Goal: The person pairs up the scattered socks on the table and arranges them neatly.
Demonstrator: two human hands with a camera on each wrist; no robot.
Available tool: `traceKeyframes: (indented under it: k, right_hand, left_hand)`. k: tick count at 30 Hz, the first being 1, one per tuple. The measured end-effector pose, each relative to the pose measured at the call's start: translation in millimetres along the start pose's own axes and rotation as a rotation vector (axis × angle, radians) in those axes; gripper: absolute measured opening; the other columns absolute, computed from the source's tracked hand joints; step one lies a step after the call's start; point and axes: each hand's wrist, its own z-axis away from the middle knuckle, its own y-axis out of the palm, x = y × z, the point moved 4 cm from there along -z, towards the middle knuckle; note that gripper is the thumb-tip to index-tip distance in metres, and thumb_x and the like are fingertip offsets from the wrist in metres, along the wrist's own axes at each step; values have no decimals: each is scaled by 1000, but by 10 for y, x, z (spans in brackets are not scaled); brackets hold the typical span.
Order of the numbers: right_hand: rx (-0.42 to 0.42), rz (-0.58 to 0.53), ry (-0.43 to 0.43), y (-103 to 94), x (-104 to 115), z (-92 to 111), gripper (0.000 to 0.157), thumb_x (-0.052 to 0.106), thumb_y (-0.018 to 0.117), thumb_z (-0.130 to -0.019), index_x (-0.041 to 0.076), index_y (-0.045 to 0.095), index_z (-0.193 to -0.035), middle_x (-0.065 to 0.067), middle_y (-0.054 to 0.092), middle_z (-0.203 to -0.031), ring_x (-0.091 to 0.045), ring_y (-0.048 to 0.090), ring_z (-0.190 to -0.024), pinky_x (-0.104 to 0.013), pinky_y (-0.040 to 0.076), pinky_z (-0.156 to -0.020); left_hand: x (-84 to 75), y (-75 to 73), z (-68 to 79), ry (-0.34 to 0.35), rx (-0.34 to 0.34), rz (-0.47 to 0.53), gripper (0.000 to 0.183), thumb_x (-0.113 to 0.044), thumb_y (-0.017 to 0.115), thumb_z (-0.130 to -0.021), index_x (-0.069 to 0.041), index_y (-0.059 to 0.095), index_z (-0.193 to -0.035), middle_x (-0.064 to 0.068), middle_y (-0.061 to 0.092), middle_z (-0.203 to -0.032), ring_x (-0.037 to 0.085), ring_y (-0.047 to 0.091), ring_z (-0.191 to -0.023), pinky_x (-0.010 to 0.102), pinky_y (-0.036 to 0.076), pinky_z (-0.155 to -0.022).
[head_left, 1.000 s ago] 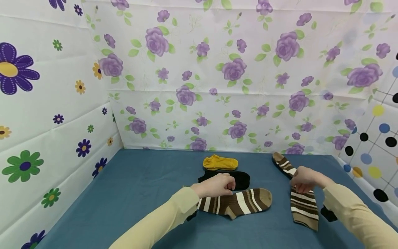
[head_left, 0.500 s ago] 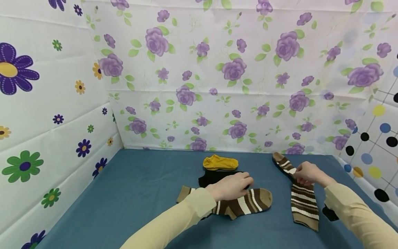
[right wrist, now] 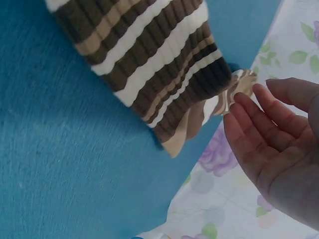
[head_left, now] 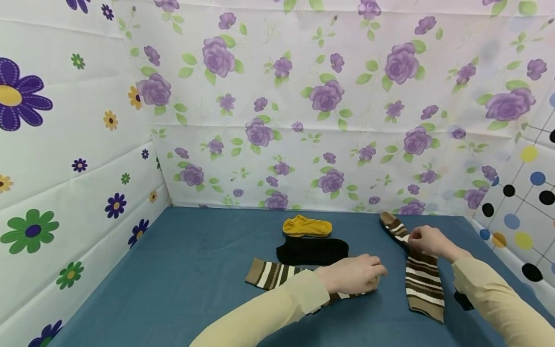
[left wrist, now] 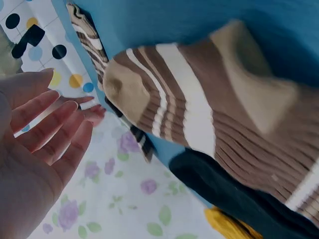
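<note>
A brown, tan and white striped sock point(head_left: 270, 274) lies crosswise in the middle of the blue cloth. My left hand point(head_left: 355, 273) hovers over its toe end, and in the left wrist view the fingers point(left wrist: 45, 129) are loosely bent with nothing in them. A matching striped sock point(head_left: 425, 291) lies lengthwise on the right, bent at its heel. Over that bend is my right hand point(head_left: 429, 241). Its fingers point(right wrist: 269, 117) look relaxed in the right wrist view, their tips overlapping the sock's far part and holding nothing.
A black sock point(head_left: 312, 250) lies just behind the crosswise striped one, and a yellow sock point(head_left: 307, 226) behind that. The blue cloth point(head_left: 173, 289) ends at a flowered back sheet point(head_left: 243, 164), with patterned sheets at left and right.
My left hand has moved right along the crosswise sock, from its middle to its toe end, uncovering the cuff and the black sock. The right hand has barely shifted; the socks lie as before.
</note>
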Motion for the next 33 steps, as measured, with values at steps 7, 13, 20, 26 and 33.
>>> traceKeyframes:
  k: [7, 13, 20, 26, 33]
  right_hand:
    - [11, 30, -11, 28, -47, -23, 13, 2, 52, -89, -10, 57, -92, -8, 55, -76, -23, 55, -67, -35, 47, -57]
    - [18, 77, -24, 75, -87, -78, 21, 4, 54, -89, -15, 56, -98, -14, 58, -83, -27, 56, -73, -40, 46, -61]
    - [51, 80, -20, 153, -116, -80, 23, 3, 55, -88, -15, 55, -102, -18, 58, -89, -33, 56, -81, -42, 46, -65]
    - [73, 71, -18, 207, -130, -69, 24, 3, 55, -87, -15, 54, -104, -20, 58, -91, -37, 55, -85, -43, 46, -66]
    - [104, 81, -12, 223, -123, -68, 24, 5, 55, -89, -14, 55, -103, -19, 57, -90, -35, 55, -83, -42, 45, -65]
  left_hand:
    - [-247, 124, -240, 41, 117, -11, 39, -30, 55, -91, -18, 50, -127, -11, 47, -113, -2, 43, -97, 8, 32, -79]
    - [-411, 266, -421, 64, 201, -53, 35, -35, 51, -92, -22, 51, -124, -13, 47, -108, -3, 42, -92, 9, 32, -79]
    - [-411, 371, -503, 46, 220, -23, 33, -37, 49, -92, -22, 52, -122, -15, 47, -108, -4, 43, -92, 8, 31, -80]
    - [-445, 489, -582, 27, 282, -29, 35, -41, 46, -93, -27, 49, -125, -17, 44, -113, -4, 42, -95, 12, 35, -79]
    - [-497, 576, -681, -38, 327, -13, 30, -42, 45, -93, -34, 49, -121, -21, 43, -115, -5, 40, -98, 17, 38, -78]
